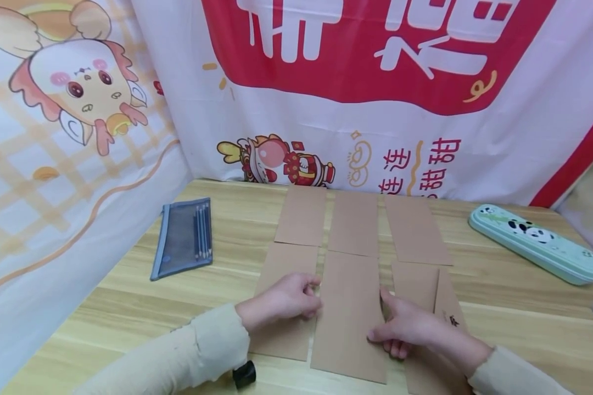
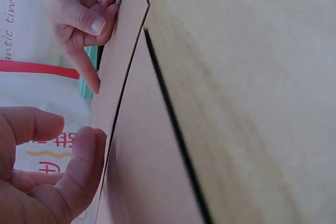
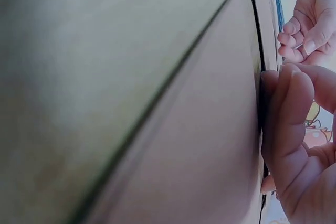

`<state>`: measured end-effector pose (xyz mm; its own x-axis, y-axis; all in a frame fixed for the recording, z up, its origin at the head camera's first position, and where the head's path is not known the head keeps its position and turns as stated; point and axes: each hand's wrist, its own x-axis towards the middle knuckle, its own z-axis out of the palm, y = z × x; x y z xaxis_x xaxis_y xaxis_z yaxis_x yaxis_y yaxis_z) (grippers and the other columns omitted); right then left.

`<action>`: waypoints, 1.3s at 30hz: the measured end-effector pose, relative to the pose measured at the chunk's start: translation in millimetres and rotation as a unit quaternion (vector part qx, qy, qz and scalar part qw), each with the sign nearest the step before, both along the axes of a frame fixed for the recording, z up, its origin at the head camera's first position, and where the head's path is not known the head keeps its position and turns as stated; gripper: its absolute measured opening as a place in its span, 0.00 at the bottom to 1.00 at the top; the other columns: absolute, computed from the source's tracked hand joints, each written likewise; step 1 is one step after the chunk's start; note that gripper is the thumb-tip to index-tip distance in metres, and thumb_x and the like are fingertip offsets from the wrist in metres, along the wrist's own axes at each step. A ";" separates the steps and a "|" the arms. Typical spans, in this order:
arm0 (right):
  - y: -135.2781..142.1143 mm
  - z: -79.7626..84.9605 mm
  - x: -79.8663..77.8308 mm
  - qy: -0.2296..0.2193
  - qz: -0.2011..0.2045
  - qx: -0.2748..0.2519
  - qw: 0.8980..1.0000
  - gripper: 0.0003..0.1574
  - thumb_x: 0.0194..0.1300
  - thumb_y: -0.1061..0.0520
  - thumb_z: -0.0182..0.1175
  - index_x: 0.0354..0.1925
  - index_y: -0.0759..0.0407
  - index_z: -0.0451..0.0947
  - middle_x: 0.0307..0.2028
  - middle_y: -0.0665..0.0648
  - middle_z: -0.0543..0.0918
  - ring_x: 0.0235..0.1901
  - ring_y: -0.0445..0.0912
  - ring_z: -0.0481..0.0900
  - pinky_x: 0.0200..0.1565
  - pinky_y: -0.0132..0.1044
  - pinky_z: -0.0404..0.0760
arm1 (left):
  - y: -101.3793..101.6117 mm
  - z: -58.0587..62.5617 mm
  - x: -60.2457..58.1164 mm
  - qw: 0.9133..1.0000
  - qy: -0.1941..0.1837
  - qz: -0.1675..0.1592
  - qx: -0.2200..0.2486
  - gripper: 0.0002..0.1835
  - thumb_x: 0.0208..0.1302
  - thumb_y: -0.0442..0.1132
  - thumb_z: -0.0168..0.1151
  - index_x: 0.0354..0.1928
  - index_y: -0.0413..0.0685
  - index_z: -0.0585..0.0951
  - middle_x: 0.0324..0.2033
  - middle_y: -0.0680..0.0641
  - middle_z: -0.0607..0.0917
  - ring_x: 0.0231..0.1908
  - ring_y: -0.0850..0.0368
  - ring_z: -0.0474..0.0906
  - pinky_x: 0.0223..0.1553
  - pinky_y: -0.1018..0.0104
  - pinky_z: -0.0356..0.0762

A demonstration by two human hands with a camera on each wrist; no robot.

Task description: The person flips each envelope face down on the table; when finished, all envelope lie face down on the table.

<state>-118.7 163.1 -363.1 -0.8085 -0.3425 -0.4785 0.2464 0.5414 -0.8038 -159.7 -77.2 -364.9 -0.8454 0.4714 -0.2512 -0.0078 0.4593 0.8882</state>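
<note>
Several flat brown cardboard pieces lie on the table in two rows. Between my hands is the near middle cardboard piece [image 1: 348, 318]. My left hand [image 1: 289, 296] is at its left edge, over the near left cardboard piece [image 1: 281, 340], with fingers bent and thumb apart from them in the left wrist view. At the right edge is my right hand [image 1: 407, 326], its index finger extended along the edge and its thumb tip at the border. Under and beside that hand lies the near right cardboard piece [image 1: 417, 280], which has a flap and small dark print.
Behind lie the far left [image 1: 301, 216], far middle [image 1: 354, 222] and far right [image 1: 417, 230] cardboard pieces. A blue mesh pouch [image 1: 180, 241] with pencils is on the left. To the right lies a mint panda pencil case [image 1: 536, 241]. A printed cloth [image 1: 286, 109] hangs behind the table.
</note>
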 end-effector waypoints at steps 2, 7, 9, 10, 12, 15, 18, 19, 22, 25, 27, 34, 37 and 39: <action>1.4 1.2 0.7 0.003 0.002 -0.011 1.000 0.67 0.54 0.57 0.66 0.67 0.75 0.25 0.15 0.54 0.77 0.12 0.40 0.72 0.15 0.30 0.75 | -1.1 2.4 -1.0 1.000 0.010 -0.003 -0.001 0.29 0.54 0.27 0.58 0.59 0.27 0.67 0.21 0.49 0.77 0.21 0.61 0.75 0.26 0.70 0.78; 16.2 9.2 2.1 0.033 0.012 -0.071 0.997 0.64 0.57 0.58 0.63 0.67 0.75 0.25 0.17 0.56 0.78 0.13 0.41 0.73 0.17 0.31 0.77 | -2.8 9.5 -5.8 0.999 0.033 -0.010 0.015 0.26 0.57 0.30 0.57 0.59 0.27 0.67 0.23 0.49 0.78 0.23 0.61 0.76 0.27 0.73 0.74; 25.5 15.0 1.6 0.052 0.009 -0.094 0.994 0.61 0.59 0.58 0.61 0.68 0.73 0.26 0.18 0.56 0.79 0.15 0.41 0.74 0.18 0.32 0.78 | -1.4 12.7 -8.3 0.999 0.040 -0.014 0.034 0.25 0.59 0.30 0.56 0.59 0.28 0.67 0.24 0.48 0.79 0.25 0.61 0.77 0.29 0.73 0.76; 30.9 17.8 1.4 0.061 0.007 -0.102 0.993 0.60 0.60 0.57 0.60 0.69 0.72 0.26 0.19 0.56 0.79 0.15 0.42 0.75 0.19 0.33 0.79 | 0.3 14.4 -9.3 0.998 0.041 -0.016 0.044 0.25 0.59 0.30 0.55 0.59 0.29 0.68 0.26 0.48 0.80 0.26 0.61 0.78 0.30 0.72 0.78; 41.7 23.7 1.3 0.072 -0.001 -0.105 0.992 0.59 0.61 0.57 0.59 0.69 0.70 0.26 0.20 0.56 0.79 0.17 0.42 0.76 0.21 0.35 0.80 | 4.9 16.9 -10.9 0.997 0.038 -0.018 0.066 0.24 0.60 0.30 0.55 0.59 0.30 0.68 0.29 0.46 0.80 0.28 0.60 0.79 0.34 0.70 0.80; 59.2 30.6 1.8 0.080 -0.009 -0.099 0.992 0.58 0.62 0.57 0.58 0.69 0.69 0.26 0.24 0.57 0.79 0.22 0.44 0.77 0.25 0.38 0.82 | 14.5 18.3 -11.5 0.995 0.026 -0.022 0.099 0.24 0.59 0.29 0.55 0.59 0.30 0.69 0.33 0.40 0.81 0.31 0.59 0.81 0.38 0.67 0.82; 76.9 34.4 2.8 0.086 -0.027 -0.075 0.993 0.56 0.63 0.55 0.57 0.70 0.69 0.29 0.27 0.57 0.79 0.26 0.46 0.79 0.30 0.40 0.83 | 26.4 16.9 -11.5 0.991 0.019 -0.028 0.130 0.24 0.59 0.29 0.55 0.58 0.29 0.69 0.38 0.34 0.81 0.32 0.60 0.81 0.40 0.67 0.82; 83.1 34.9 3.0 0.089 -0.033 -0.069 0.993 0.55 0.64 0.55 0.56 0.70 0.69 0.29 0.29 0.57 0.79 0.28 0.46 0.79 0.32 0.41 0.83 | 30.8 15.9 -11.6 0.989 0.016 -0.028 0.142 0.24 0.59 0.29 0.55 0.59 0.29 0.69 0.39 0.32 0.80 0.33 0.59 0.81 0.40 0.67 0.82; 101.0 34.8 3.8 0.103 -0.055 -0.042 0.992 0.51 0.65 0.55 0.55 0.70 0.70 0.33 0.35 0.59 0.78 0.33 0.46 0.80 0.37 0.40 0.83 | 44.0 12.9 -12.4 0.985 -0.002 -0.025 0.172 0.24 0.59 0.28 0.55 0.59 0.30 0.69 0.42 0.32 0.79 0.35 0.58 0.81 0.42 0.66 0.81; 117.8 33.5 4.5 0.110 -0.074 -0.013 0.991 0.49 0.67 0.53 0.53 0.70 0.70 0.34 0.44 0.65 0.76 0.38 0.43 0.78 0.41 0.39 0.82 | 57.2 9.5 -14.2 0.979 -0.033 -0.016 0.200 0.25 0.59 0.27 0.56 0.60 0.32 0.68 0.45 0.34 0.78 0.39 0.56 0.80 0.46 0.63 0.80; 126.5 32.0 4.6 0.107 -0.087 0.000 0.991 0.49 0.67 0.53 0.53 0.70 0.70 0.35 0.51 0.70 0.73 0.42 0.40 0.77 0.43 0.39 0.82 | 65.4 7.2 -16.0 0.976 -0.051 -0.009 0.209 0.25 0.60 0.27 0.57 0.60 0.33 0.69 0.48 0.35 0.78 0.43 0.55 0.79 0.48 0.63 0.79; 142.1 19.6 5.7 0.093 -0.099 -0.024 0.990 0.48 0.68 0.54 0.51 0.69 0.72 0.33 0.60 0.80 0.59 0.44 0.33 0.75 0.45 0.35 0.81 | 91.3 -1.9 -19.2 0.964 -0.093 -0.002 0.248 0.24 0.62 0.25 0.53 0.60 0.30 0.67 0.55 0.33 0.74 0.54 0.43 0.73 0.54 0.58 0.75; 145.6 14.0 6.6 0.091 -0.100 -0.038 0.990 0.48 0.69 0.55 0.50 0.69 0.73 0.33 0.61 0.82 0.55 0.44 0.33 0.75 0.45 0.34 0.80 | 101.5 -4.3 -19.3 0.962 -0.113 -0.011 0.249 0.24 0.62 0.25 0.52 0.61 0.29 0.65 0.58 0.33 0.72 0.57 0.42 0.70 0.56 0.56 0.73; 147.5 11.1 6.7 0.087 -0.103 -0.044 0.990 0.47 0.69 0.55 0.50 0.69 0.73 0.33 0.62 0.82 0.54 0.45 0.34 0.75 0.45 0.35 0.81 | 108.0 -6.6 -19.2 0.960 -0.126 -0.014 0.251 0.25 0.62 0.25 0.52 0.62 0.29 0.64 0.59 0.33 0.70 0.58 0.43 0.70 0.57 0.57 0.72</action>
